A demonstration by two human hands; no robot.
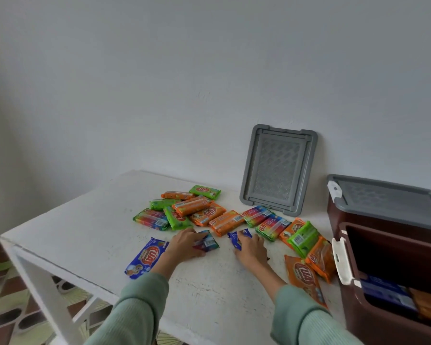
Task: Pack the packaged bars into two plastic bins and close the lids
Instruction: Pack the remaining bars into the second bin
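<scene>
Blue bars, head view: two lie at centre frame on the white table (85, 235), one under each hand; a third, the long blue bar (146, 257), lies just left of the left wrist.
Left hand (187, 242): fingers curled over the blue-and-red bar (208, 242), thumb at its near edge, so it grips the bar.
Right hand (251, 247): palm down on the short blue bar (235, 239); blur hides whether the fingers have closed, so I cannot tell.
Pile of bars (199, 210): green, orange and rainbow wrappers, above the hands and trailing right toward the bins.
Open bin (358, 317): lower right, brown, a few bars already in its bottom.
Closed bin (334, 215): behind it, grey lid (388, 200) on.
Loose lid (279, 168): propped against the wall, right of centre.
Step in hand: probably gathering the blue bars for the open bin.
Doing it well: get the thumb under each wrapper before lifting, since the film looks slippery. Carry right over the orange bars (319, 255) without sweeping them. Lay bars flat beside those already inside, so the loose lid can seat.
Risk: a bar set on edge may hold the lid up.
</scene>
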